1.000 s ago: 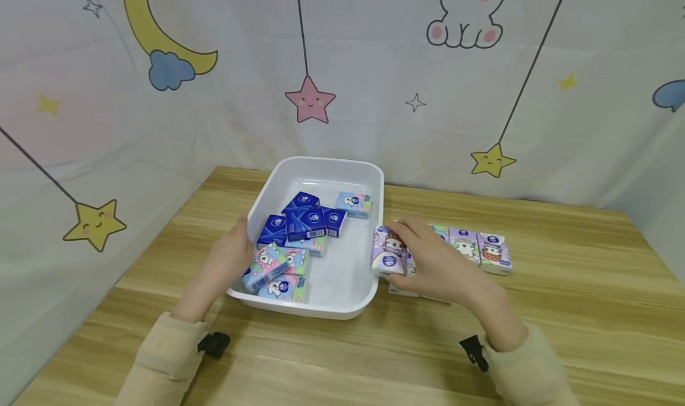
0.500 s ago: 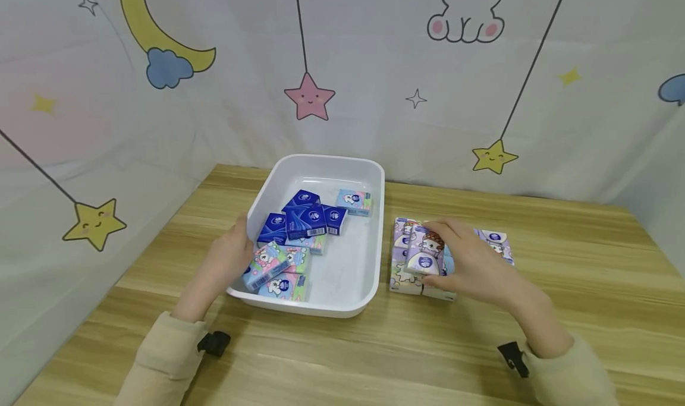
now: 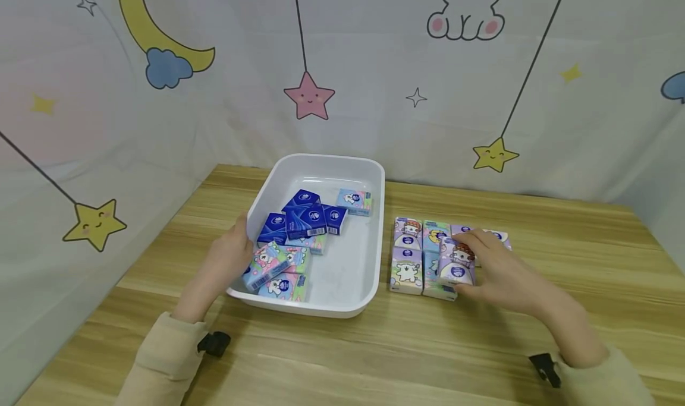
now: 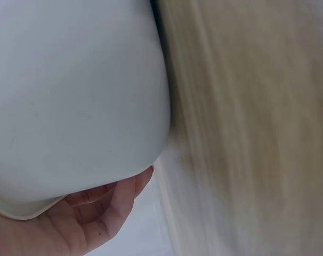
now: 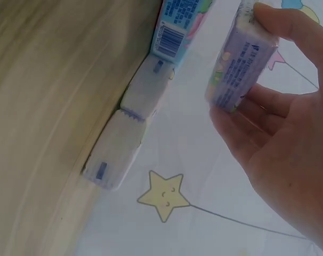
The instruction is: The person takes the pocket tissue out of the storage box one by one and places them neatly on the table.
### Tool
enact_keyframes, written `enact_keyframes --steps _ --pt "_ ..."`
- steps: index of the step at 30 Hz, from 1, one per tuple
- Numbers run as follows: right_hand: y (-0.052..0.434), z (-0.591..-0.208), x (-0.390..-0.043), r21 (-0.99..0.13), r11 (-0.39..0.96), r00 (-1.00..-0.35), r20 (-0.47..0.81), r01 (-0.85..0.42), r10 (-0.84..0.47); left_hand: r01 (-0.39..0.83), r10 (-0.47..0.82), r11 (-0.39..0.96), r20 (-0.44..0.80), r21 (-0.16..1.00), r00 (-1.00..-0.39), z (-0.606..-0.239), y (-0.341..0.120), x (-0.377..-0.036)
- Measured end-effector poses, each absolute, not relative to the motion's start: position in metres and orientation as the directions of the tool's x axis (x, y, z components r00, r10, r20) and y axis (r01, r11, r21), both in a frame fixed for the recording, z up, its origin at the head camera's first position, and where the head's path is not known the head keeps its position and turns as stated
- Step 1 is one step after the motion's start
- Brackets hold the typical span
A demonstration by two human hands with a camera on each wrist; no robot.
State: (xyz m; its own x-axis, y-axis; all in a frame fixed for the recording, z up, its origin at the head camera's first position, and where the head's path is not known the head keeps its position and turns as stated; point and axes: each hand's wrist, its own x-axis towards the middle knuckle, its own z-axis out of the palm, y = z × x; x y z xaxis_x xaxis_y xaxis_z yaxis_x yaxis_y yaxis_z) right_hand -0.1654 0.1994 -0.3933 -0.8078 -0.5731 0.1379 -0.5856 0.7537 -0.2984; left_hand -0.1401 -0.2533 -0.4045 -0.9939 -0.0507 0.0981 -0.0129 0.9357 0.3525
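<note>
In the head view, a big white plastic tub with rounded corners (image 3: 342,269) sits on a brown wooden table (image 3: 299,358). The left hand (image 3: 230,254) holds the tub's left side. Well apart from it, to the right of the tub, the right hand (image 3: 497,275) pinches a small light-purple, brick-shaped pack with a cartoon picture (image 3: 456,263). That pack is over some small packs with purple, green and blue pictures (image 3: 407,275), which lie close together just right of the tub. I can't quite tell if it touches the ones under it. Inside the tub, shiny dark-blue box-shaped packs (image 3: 306,222) are in a messy heap, with pink, blue and green cartoon packs (image 3: 267,266) nearer the tub's front left corner. One light-blue cartoon pack (image 3: 354,200) lies alone by the tub's back right corner. Behind the tub hangs a white cloth with stars and a moon (image 3: 374,115). In the left wrist view, the left hand's bent fingers press on the outside of the tub's wall. In the right wrist view, the thumb and fingers squeeze the light-purple pack between them, apart from the three pack ends in a line on the table.
</note>
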Motion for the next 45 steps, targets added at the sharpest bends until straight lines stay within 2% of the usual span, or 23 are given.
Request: enact_keyframes --steps 21,29,38,45 --pt "0.223 -0.395 -0.169 -0.336 0.798 -0.842 -0.024 -0.500 -0.538 -0.005 -0.042 0.940 0.100 0.340 -0.994 -0.402 -0.252 -0.138" --pt "0.222 -0.397 -0.169 -0.322 0.790 -0.830 -0.021 -0.522 -0.558 -0.016 -0.049 0.939 0.088 0.343 -0.995 -0.401 -0.251 -0.138" --pt "0.219 -0.406 -0.172 -0.239 0.786 -0.814 0.035 -0.570 -0.579 -0.024 -0.053 0.939 0.075 0.343 -0.996 -0.401 -0.252 -0.138" --pt "0.218 -0.410 -0.173 -0.221 0.775 -0.800 0.052 -0.592 -0.597 -0.026 -0.054 0.940 0.075 0.341 -0.996 -0.401 -0.252 -0.139"
